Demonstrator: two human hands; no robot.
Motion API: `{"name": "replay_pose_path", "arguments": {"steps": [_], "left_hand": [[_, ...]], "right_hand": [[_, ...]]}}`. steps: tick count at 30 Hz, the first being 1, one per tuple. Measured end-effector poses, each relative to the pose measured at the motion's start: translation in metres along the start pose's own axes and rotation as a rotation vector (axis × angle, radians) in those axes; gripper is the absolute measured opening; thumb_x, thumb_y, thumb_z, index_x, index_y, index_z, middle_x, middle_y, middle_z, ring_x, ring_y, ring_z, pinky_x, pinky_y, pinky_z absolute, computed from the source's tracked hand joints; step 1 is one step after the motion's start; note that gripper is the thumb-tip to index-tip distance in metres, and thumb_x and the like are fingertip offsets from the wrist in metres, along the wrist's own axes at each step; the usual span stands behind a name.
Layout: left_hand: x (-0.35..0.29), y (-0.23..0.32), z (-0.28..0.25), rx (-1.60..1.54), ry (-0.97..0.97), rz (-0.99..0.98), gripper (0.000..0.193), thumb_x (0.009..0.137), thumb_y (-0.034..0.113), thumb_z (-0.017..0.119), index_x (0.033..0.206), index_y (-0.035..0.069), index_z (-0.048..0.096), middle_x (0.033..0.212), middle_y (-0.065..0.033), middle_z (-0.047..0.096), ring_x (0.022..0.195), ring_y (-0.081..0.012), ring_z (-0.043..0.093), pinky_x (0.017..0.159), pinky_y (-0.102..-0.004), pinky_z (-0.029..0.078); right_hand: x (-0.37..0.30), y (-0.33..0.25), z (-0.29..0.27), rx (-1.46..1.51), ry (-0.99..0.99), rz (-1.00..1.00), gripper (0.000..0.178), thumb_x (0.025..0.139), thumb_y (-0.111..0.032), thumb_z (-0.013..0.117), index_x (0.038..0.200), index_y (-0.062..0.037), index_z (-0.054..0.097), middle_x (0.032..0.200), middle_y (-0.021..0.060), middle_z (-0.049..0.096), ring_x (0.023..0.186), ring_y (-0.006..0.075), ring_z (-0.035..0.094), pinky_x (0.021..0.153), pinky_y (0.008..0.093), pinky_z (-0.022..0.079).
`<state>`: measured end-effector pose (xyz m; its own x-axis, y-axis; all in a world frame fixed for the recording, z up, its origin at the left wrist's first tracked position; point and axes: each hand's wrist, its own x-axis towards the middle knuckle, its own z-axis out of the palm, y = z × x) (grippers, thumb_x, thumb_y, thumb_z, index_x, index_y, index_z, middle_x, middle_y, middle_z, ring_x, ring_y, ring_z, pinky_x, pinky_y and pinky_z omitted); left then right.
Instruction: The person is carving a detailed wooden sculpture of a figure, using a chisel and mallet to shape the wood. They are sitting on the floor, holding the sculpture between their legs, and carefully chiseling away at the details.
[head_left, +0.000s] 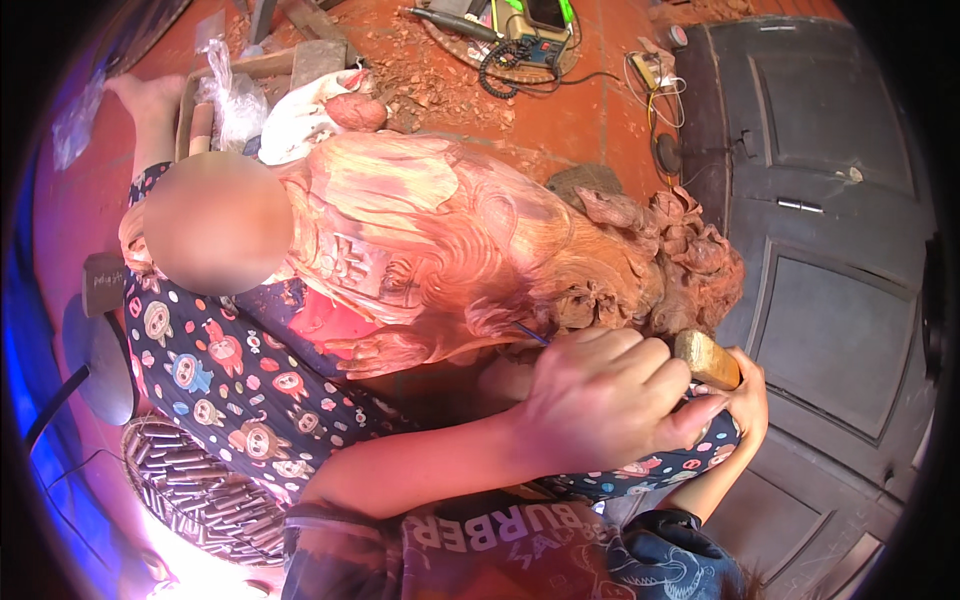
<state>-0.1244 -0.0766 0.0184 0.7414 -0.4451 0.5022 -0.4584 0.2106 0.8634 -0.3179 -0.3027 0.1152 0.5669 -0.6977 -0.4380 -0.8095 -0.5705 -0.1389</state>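
A large reddish wooden carving (pixel 480 230) of a robed figure lies across the middle, with folds and raised ornament cut into it. My left hand (pixel 610 395) is closed in a fist beside its near side. From that fist a chisel (pixel 531 334) points toward the carving; only its thin dark shaft shows, and its handle is hidden. To the right, my right hand (pixel 748 395) grips a wooden mallet (pixel 708 361), whose squared block end sits close to my left knuckles. One carved hand (pixel 385 350) of the figure sticks out toward me.
Many metal chisels fill a round basket (pixel 205 495) at lower left. Wood chips (pixel 430 85) litter the tiled floor around a power unit (pixel 535 45) with a coiled cord. A wooden box (pixel 265 70) stands at upper left. Dark panelled doors (pixel 820 240) border the right side. My legs in patterned trousers (pixel 235 365) flank the carving.
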Motion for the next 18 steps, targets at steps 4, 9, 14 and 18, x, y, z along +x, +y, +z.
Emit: {"name": "replay_pose_path", "arguments": {"steps": [4, 9, 14, 18], "left_hand": [[-0.006, 0.021, 0.008, -0.115, 0.029, 0.113, 0.042, 0.084, 0.042, 0.064, 0.057, 0.015, 0.046, 0.058, 0.0017, 0.043, 0.049, -0.0131, 0.047, 0.045, -0.0263, 0.036], [-0.001, 0.015, 0.006, -0.224, 0.170, 0.151, 0.043, 0.086, 0.044, 0.060, 0.058, 0.013, 0.047, 0.059, 0.0022, 0.042, 0.048, -0.0129, 0.044, 0.042, -0.0260, 0.033], [-0.006, 0.011, 0.000, -0.291, 0.135, 0.178, 0.043, 0.088, 0.042, 0.057, 0.059, 0.013, 0.047, 0.059, 0.0017, 0.040, 0.049, -0.0129, 0.043, 0.043, -0.0257, 0.033], [-0.016, 0.023, 0.000, -0.353, 0.105, 0.213, 0.043, 0.087, 0.044, 0.058, 0.060, 0.013, 0.046, 0.060, 0.0013, 0.038, 0.052, -0.0123, 0.043, 0.044, -0.0249, 0.032]], "right_hand": [[-0.003, -0.001, 0.003, 0.065, 0.011, -0.039, 0.045, 0.054, -0.003, 0.084, 0.091, 0.0007, 0.060, 0.076, 0.0082, 0.065, 0.072, 0.0145, 0.058, 0.070, 0.0305, 0.048], [-0.002, 0.009, 0.008, 0.110, 0.036, 0.006, 0.044, 0.056, -0.002, 0.084, 0.091, 0.0009, 0.059, 0.077, 0.0072, 0.065, 0.073, 0.0132, 0.058, 0.071, 0.0298, 0.048], [-0.004, -0.011, 0.006, 0.151, 0.041, 0.033, 0.043, 0.057, -0.001, 0.083, 0.092, 0.0012, 0.059, 0.078, 0.0067, 0.066, 0.074, 0.0115, 0.059, 0.071, 0.0287, 0.048], [0.000, -0.018, 0.005, 0.154, 0.027, 0.036, 0.042, 0.057, 0.001, 0.082, 0.092, 0.0014, 0.059, 0.079, 0.0064, 0.067, 0.075, 0.0100, 0.059, 0.071, 0.0279, 0.048]]}}
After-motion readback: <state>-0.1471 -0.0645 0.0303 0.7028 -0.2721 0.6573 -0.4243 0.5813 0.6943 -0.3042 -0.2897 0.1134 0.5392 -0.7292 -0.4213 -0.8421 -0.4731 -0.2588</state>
